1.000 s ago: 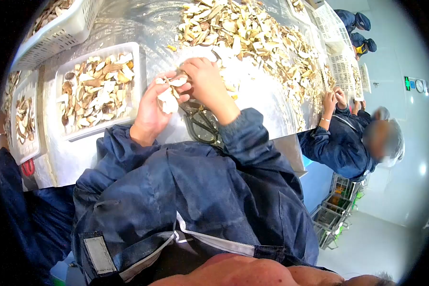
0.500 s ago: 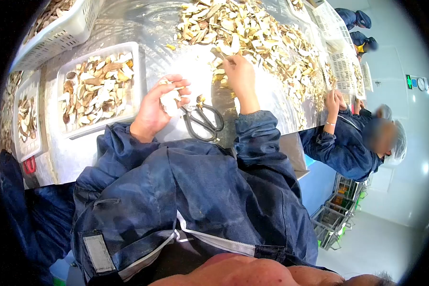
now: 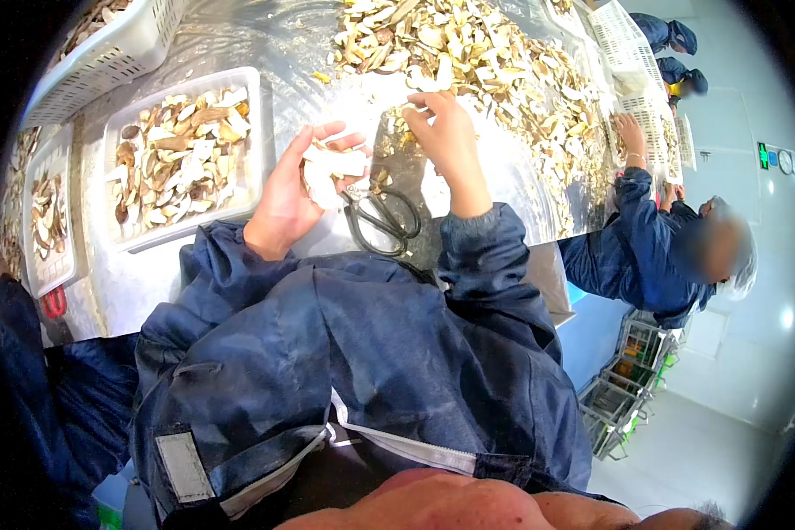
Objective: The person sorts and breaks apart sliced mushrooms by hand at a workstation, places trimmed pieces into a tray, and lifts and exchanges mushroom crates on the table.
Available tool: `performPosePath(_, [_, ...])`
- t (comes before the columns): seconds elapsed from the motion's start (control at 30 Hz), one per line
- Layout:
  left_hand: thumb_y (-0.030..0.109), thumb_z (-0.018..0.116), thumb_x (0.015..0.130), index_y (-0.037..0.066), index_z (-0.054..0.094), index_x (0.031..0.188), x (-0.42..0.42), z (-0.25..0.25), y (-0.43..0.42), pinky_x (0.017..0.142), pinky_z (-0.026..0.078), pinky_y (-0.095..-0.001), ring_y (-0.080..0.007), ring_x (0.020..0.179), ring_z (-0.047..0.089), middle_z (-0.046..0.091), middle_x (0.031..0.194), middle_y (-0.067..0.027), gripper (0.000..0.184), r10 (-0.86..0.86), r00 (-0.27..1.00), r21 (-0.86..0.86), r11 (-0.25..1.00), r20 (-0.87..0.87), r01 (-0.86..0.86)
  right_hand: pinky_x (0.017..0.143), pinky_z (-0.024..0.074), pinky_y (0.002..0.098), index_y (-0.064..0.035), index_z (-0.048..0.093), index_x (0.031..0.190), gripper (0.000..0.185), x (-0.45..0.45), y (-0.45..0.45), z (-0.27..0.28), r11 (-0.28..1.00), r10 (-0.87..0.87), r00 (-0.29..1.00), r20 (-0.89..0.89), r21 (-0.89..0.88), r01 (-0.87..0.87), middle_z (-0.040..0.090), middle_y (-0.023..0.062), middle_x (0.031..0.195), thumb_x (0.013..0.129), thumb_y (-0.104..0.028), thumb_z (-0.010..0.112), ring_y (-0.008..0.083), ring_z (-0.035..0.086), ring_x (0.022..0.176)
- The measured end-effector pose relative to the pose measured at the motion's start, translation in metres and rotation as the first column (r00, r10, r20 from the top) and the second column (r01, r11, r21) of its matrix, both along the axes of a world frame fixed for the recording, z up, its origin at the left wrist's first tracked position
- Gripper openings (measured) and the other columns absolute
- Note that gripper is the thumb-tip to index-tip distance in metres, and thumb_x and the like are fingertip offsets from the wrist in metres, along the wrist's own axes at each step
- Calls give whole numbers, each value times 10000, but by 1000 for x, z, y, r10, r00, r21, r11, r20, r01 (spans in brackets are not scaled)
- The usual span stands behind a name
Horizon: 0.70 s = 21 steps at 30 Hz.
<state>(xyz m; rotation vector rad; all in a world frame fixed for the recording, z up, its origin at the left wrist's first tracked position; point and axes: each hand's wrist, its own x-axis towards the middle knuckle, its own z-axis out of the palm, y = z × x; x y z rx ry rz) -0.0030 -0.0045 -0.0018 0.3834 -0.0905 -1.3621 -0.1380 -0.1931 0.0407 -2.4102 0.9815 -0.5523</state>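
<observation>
In my left hand (image 3: 287, 199) lie pale mushroom slices (image 3: 334, 165), held between the curled fingers and the palm. The fingers partly hide them, so I cannot tell how many there are. My right hand (image 3: 450, 146) hovers at the near edge of the heap of sliced mushrooms (image 3: 450, 44). Its thumb and forefinger are bent with a gap between them, and no piece shows there. Below and between both hands, black-handled scissors (image 3: 382, 221) rest on the metal table (image 3: 283, 44), their blades partly hidden near the left hand.
Left of me stands a white tray (image 3: 261, 132) of mushroom slices, with a smaller tray (image 3: 72, 203) beyond it. A slotted white basket (image 3: 141, 53) is at upper left. Red-handled scissors (image 3: 54, 303) lie at the left edge. A co-worker (image 3: 640, 238) reaches over the table's right side.
My left hand has turned, showing more of its slices. My right hand's fingers have spread, and the dark slice near their tips no longer shows there. The co-worker's arm has reached farther forward.
</observation>
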Motion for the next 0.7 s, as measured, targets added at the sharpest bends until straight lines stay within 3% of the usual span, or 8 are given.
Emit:
performPosePath(0.1, [379, 406, 1056, 10, 477, 1338, 1, -3, 1, 1022, 507, -449, -346, 1201, 581, 564, 1325, -221, 469, -18, 1000, -8, 1000, 11, 18, 804, 520, 398, -41, 724, 1056, 312, -1, -14, -20, 961, 104, 991, -81, -250, -121, 669, 171, 979, 818, -242, 738, 331, 659, 871])
performPosePath(0.23, [281, 473, 1031, 8, 473, 1337, -1, -2, 2, 1033, 498, -455, -348, 1194, 588, 573, 1315, -225, 410, -2, 997, 47, 999, 83, -2, 778, 523, 407, -52, 728, 1058, 327, 5, -18, -20, 976, 62, 989, -136, -200, -89, 666, 156, 962, 820, -275, 745, 321, 653, 858])
performPosePath(0.33, [193, 510, 1001, 2, 476, 1326, 1, -1, 3, 1036, 497, -455, -348, 1194, 589, 580, 1304, -230, 379, -12, 995, 91, 996, 103, 2, 717, 516, 345, -56, 728, 1080, 300, 9, -27, -29, 983, 32, 996, -86, -179, -47, 665, 110, 876, 843, -239, 726, 238, 644, 765])
performPosePath(0.43, [136, 519, 974, -12, 476, 1314, 2, -2, 3, 1031, 499, -452, -349, 1196, 588, 584, 1296, -235, 374, -15, 993, 115, 993, 120, 2, 693, 520, 363, -59, 725, 1090, 285, 5, -35, -22, 963, -69, 994, 83, 266, 44, 703, 146, 913, 857, -220, 691, 256, 661, 766])
performPosePath(0.6, [108, 515, 954, -34, 480, 1295, 2, -1, 3, 1021, 504, -443, -352, 1193, 590, 586, 1294, -240, 371, -23, 993, 120, 993, 119, 9, 631, 452, 229, 23, 721, 1040, 228, -14, -44, -18, 840, -140, 965, 221, 543, -3, 695, 39, 826, 895, -146, 675, 81, 586, 711])
performPosePath(0.7, [105, 514, 951, -32, 487, 1289, 1, -1, 3, 1016, 507, -437, -353, 1192, 591, 587, 1292, -241, 365, -22, 992, 125, 992, 123, 7, 644, 452, 225, 25, 721, 1025, 215, -21, -49, -28, 819, -201, 952, 231, 572, 34, 694, 43, 817, 899, -145, 681, 89, 591, 703])
